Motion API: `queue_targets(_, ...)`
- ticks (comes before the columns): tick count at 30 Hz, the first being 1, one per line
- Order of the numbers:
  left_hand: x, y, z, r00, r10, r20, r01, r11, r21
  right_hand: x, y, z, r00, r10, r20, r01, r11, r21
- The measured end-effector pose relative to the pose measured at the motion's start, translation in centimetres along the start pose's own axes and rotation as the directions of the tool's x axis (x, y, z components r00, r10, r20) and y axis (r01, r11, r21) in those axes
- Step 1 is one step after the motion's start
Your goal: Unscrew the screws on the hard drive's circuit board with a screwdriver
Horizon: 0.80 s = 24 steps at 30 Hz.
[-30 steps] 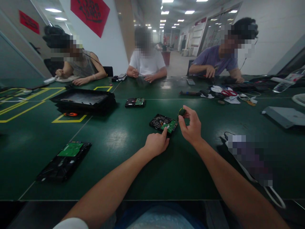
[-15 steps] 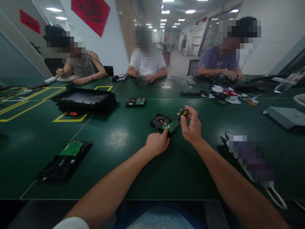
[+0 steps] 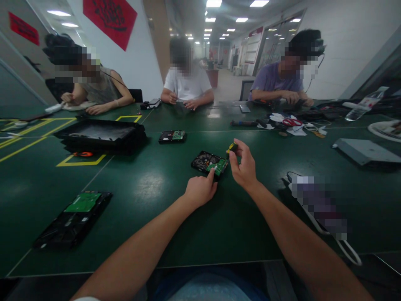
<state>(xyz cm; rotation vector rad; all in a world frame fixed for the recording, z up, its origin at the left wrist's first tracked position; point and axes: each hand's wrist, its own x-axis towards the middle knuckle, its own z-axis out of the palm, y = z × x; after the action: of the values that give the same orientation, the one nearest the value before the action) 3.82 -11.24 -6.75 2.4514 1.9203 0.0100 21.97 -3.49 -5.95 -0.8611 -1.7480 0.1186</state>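
Screwdriver (image 3: 232,148) has turned, pinched in right hand (image 3: 243,167) | left hand (image 3: 199,191) touching hard drive (image 3: 199,161), grip unclear | green board (image 3: 219,166) still on, loosening unclear

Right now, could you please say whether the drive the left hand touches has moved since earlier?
No, the touched drive shows no visible shift either way against the far drive.
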Motion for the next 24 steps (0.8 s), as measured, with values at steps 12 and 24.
queue_targets(12,0.1,0.15,-0.1,1.0,-0.01,0.004,0.01,0.999,0.04,-0.03,0.21,-0.08,1.0,0.012,0.002,-0.012,1.0,-0.007)
queue_targets(24,-0.07,0.07,-0.09,1.0,-0.001,-0.009,0.001,1.0,0.016,-0.1,0.01,-0.14,1.0,-0.003,0.006,0.003,1.0,-0.016)
